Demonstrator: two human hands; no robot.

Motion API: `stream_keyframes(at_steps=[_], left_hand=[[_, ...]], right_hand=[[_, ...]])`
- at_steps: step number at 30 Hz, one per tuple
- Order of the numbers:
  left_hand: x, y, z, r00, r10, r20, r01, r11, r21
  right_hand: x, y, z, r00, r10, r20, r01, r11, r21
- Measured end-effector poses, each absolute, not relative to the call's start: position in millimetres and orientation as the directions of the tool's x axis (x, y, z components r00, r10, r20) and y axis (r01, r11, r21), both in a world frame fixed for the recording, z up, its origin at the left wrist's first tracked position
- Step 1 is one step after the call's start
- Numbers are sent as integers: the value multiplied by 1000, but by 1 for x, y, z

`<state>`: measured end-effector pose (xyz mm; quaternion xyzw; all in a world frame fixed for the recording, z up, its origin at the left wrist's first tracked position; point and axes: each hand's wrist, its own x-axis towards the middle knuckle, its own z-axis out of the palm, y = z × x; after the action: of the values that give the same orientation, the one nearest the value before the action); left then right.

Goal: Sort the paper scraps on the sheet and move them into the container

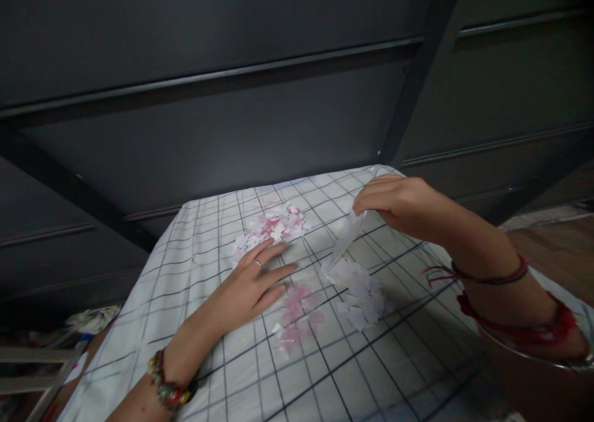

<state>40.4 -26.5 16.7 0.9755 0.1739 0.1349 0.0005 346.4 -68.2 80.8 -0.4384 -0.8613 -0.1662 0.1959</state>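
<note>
My right hand [394, 202] pinches the top end of a thin translucent white sheet [346, 239], which hangs down at a slant. The sheet's lower end reaches a pile of white paper scraps [364, 298]; I cannot tell whether it is a bag or a strip. Fingers spread and holding nothing, my left hand [250, 283] hovers over or rests on the cloth. Just beyond its fingertips lies a mixed heap of white and pink-red paper scraps [273, 227]. A smaller patch of thin pink pieces [297, 320] is to the right of the left thumb.
A white cloth with dark grid lines [245, 372] covers the table. Dark grey metal panels [232, 131] stand right behind its far edge. At the lower left is a pale frame [32, 382] with crumpled items [93, 320] beyond it. Wooden flooring [557, 249] shows at the right.
</note>
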Motion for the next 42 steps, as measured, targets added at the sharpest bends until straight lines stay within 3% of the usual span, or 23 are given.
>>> stream_keyframes(at_steps=[23, 37, 42], left_hand=[[48, -29, 14, 915, 321, 245, 315, -947, 64], [44, -24, 13, 899, 372, 233, 364, -928, 78], [41, -21, 11, 891, 386, 239, 379, -922, 74]], right_hand=[[335, -75, 87, -559, 682, 472, 814, 560, 156], [333, -72, 87, -611, 647, 456, 764, 634, 123], [322, -71, 82, -606, 640, 473, 774, 612, 164]])
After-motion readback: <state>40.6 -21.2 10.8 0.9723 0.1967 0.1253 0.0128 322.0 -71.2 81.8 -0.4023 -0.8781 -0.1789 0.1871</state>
